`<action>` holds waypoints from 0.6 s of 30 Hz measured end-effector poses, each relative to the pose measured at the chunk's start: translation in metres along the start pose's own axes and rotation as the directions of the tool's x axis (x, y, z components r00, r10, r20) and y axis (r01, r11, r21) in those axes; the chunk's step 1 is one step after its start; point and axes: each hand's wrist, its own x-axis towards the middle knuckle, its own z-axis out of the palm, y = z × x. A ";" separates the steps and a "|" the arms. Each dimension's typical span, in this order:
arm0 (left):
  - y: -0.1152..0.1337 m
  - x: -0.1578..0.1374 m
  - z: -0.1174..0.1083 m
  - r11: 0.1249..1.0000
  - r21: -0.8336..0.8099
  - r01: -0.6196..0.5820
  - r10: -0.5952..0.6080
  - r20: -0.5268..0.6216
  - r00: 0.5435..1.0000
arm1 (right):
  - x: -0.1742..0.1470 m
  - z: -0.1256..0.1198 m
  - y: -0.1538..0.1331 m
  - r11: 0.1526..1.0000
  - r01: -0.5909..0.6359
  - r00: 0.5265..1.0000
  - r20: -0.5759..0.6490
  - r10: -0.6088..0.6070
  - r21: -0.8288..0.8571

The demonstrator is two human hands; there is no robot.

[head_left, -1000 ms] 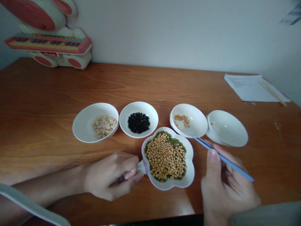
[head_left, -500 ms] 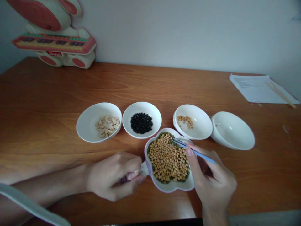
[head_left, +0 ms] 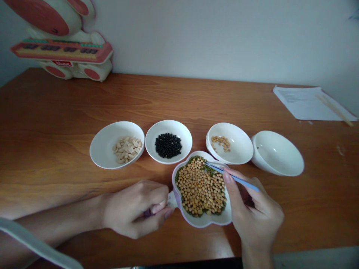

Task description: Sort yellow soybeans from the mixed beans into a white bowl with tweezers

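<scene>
My left hand (head_left: 138, 209) is closed round the handle of a white and lilac scalloped dish (head_left: 200, 223). Soybeans (head_left: 200, 186) fill most of the dish, with small green beans (head_left: 209, 170) showing at the edges. In my right hand (head_left: 256, 209) I pinch blue tweezers (head_left: 237, 178), their tips among the beans at the dish's far side. Whether the tips grip a bean I cannot tell. Just beyond the dish, a white bowl (head_left: 241, 147) holds some soybeans (head_left: 221, 143).
Left of it stand a bowl (head_left: 101, 145) of pale flat seeds and a bowl (head_left: 151, 145) of black beans. Another white bowl (head_left: 283, 157), with a dark speck inside, is at the right. Farther back are a rabbit toy keyboard (head_left: 64, 50), papers (head_left: 303, 102) and chopsticks (head_left: 335, 109).
The whole view has shifted very slightly. The tweezers' tips have stayed at nearly the same spot in the dish, and both hands keep their grips.
</scene>
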 end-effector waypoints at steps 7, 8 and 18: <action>0.000 0.001 0.000 1.000 0.004 -0.019 0.019 -0.009 1.000 | 0.000 0.000 0.002 0.999 0.035 0.999 0.018 -0.035 0.010; 0.000 0.001 0.000 1.000 0.002 -0.020 0.020 -0.008 1.000 | 0.001 0.000 0.002 0.999 0.041 0.999 0.034 -0.041 0.012; 0.000 0.000 0.000 1.000 0.004 0.006 -0.006 0.006 1.000 | 0.007 -0.001 -0.002 0.996 0.094 0.990 0.107 -0.093 -0.008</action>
